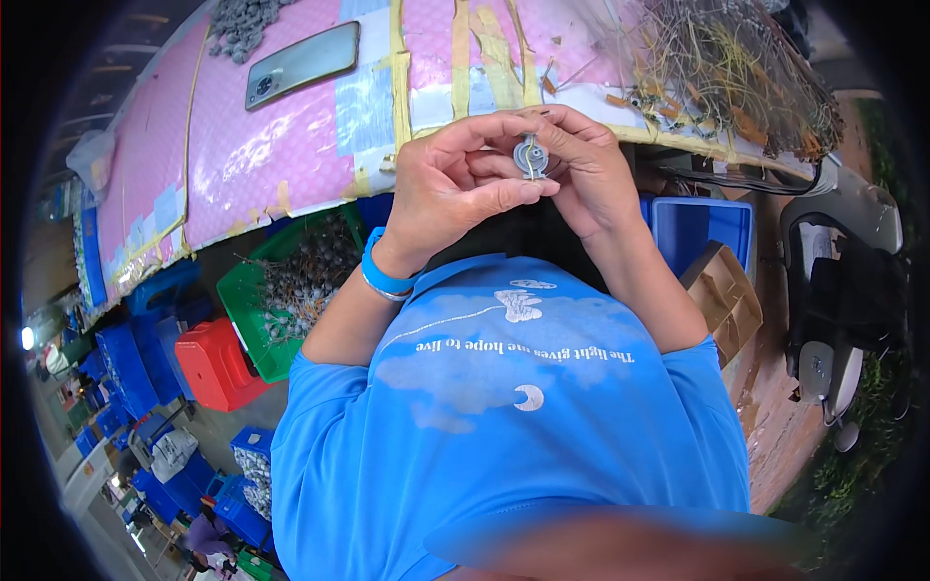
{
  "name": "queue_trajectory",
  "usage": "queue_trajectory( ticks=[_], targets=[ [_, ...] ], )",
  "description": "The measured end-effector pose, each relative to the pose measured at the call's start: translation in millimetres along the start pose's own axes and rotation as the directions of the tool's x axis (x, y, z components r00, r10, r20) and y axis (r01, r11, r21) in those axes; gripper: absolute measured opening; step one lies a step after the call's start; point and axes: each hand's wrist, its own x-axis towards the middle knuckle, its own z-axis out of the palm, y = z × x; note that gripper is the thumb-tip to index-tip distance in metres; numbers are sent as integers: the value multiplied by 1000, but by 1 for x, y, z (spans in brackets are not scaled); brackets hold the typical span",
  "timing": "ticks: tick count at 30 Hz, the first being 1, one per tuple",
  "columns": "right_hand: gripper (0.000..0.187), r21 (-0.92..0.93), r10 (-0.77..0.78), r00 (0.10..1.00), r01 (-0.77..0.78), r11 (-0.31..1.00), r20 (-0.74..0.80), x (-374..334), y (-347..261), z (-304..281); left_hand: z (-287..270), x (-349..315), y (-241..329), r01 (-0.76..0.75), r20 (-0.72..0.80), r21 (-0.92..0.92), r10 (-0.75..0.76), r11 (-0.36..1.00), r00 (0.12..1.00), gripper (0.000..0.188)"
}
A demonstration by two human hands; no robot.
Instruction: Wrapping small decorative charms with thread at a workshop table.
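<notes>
A small round grey plastic part (526, 163) is held up in front of my chest, just past the near edge of the table. My left hand (457, 182) grips it from the left, thumb below and curled index finger above. From the other side, the thumb and fingers of my right hand (585, 167) close on its upper right. A thin pale wire or strip appears to run across the part's face. My fingertips cover some of its rim.
The pink-covered, taped table (320, 145) bears a phone (302, 66), a pile of grey parts (240, 27) and tangled wire leads (727, 68). Below stand a green crate (240, 305) of wired parts, a red bin (218, 363), a blue bin (702, 228) and a cardboard box (725, 300). A scooter (843, 281) stands right.
</notes>
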Motion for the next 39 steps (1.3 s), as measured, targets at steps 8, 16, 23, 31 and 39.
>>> queue_trajectory(
  ticks=[8, 16, 23, 31, 39],
  targets=[
    [39, -695, 184, 978, -64, 716, 99, 51, -74, 13, -48, 22, 26, -218, -203, 75, 229, 973, 952, 47],
    [33, -952, -418, 871, 156, -262, 257, 190, -112, 7, -31, 12, 17, 1, -81, 77, 5, 997, 997, 43],
    [14, -741, -370, 680, 395, -542, 633, 224, -69, 1, -42, 17, 10, 90, -133, 33, -85, 995, 988, 43],
    [33, -842, -297, 789, 491, -225, 539, 155, -71, 27, -42, 17, 13, 38, -322, 92, -6, 995, 947, 40],
    [29, -757, -243, 912, 409, 510, 330, 20, -39, 48, -43, 5, 14, -89, -297, 230, 157, 969, 942, 41]
  ],
)
